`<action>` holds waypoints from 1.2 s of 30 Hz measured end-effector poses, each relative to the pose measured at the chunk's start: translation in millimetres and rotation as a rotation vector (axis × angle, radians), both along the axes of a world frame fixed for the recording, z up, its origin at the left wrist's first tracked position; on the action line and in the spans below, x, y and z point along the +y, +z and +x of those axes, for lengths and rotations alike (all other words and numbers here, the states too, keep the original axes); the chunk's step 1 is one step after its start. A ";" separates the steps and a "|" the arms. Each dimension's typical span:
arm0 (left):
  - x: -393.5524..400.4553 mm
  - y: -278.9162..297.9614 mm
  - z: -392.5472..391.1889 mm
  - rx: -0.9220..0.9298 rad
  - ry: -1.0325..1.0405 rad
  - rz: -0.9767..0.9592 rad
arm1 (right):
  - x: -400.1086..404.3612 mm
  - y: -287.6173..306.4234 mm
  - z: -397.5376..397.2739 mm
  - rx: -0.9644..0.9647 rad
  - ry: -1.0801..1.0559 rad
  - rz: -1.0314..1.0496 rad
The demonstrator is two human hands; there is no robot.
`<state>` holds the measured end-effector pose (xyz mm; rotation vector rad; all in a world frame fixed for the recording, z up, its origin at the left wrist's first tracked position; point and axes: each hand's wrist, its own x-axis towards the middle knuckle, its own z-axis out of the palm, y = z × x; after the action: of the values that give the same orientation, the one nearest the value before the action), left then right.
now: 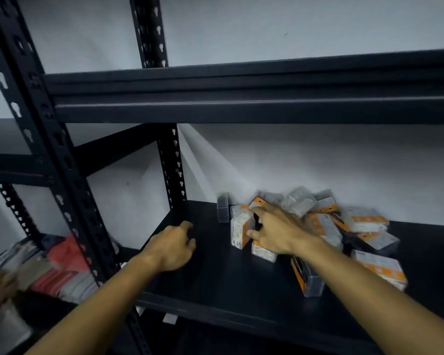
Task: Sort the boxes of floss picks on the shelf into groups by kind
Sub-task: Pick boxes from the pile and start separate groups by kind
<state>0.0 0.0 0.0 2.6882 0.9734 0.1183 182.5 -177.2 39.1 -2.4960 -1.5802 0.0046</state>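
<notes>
Lower centre of the frame, the black shelf (210, 275) carried both forearms. The left hand (173, 248) hovered over bare shelf left of centre, fingers loosely curled, holding nothing. Right of centre, the right hand (274, 231) reached into the heap of floss pick boxes (318, 226), fingers spread on them; whether it gripped one was unclear. Farther back, one clear box (222, 207) stood upright near the wall (318, 162).

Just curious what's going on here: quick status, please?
Right hand reaching into the boxes, fingers spread. Left hand loose over bare shelf, holding nothing. Boxes in one jumbled pile, unsorted. Nothing in the way.
</notes>
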 end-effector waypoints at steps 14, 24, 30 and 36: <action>80.3 -7.9 129.3 -0.186 0.126 -0.226 | 64.6 -35.4 5.5 0.177 -0.185 0.037; 77.1 -11.4 164.9 -0.221 0.240 -0.514 | 40.6 -32.8 0.2 0.632 -0.208 0.426; 82.4 -11.0 149.7 -0.403 0.296 -0.718 | 22.0 -26.0 -5.1 0.963 -0.236 0.570; 63.7 -3.1 98.0 -0.676 0.242 -0.944 | 12.4 -28.0 -9.1 1.207 -0.192 0.725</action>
<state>98.0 63.7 -3.1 1.5050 0.8222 0.4488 173.5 -164.8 11.1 -1.4845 -0.6334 0.6411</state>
